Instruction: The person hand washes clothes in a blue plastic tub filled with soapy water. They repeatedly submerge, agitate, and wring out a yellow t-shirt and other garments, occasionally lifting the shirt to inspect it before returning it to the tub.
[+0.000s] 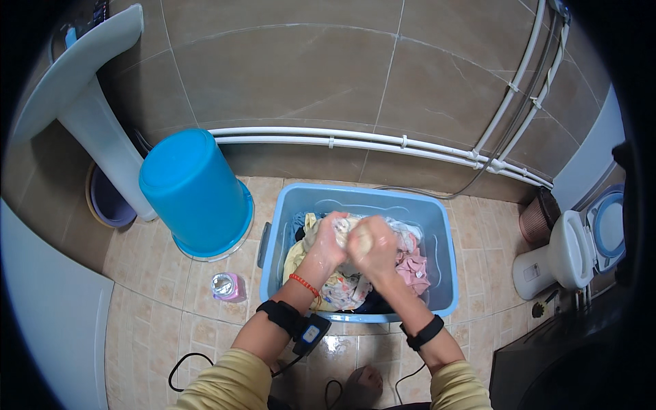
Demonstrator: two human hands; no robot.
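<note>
Wet and sudsy, my left hand is closed on a pale cloth. Against it, blurred by motion, my right hand grips what looks like the same cloth. Both hands are above the middle of a blue plastic tub, and fingers hide part of the cloth. Below them lie bunched wet clothes: a pink garment on the right, a white garment with coloured prints near the front, and pale yellow fabric on the left. Dark fabric shows at the tub's front side.
An upside-down blue bucket and a pink container with a silvery lid stand left of the tub. A pedestal sink is further left. White pipes run along the wall; a toilet and wastebasket are right.
</note>
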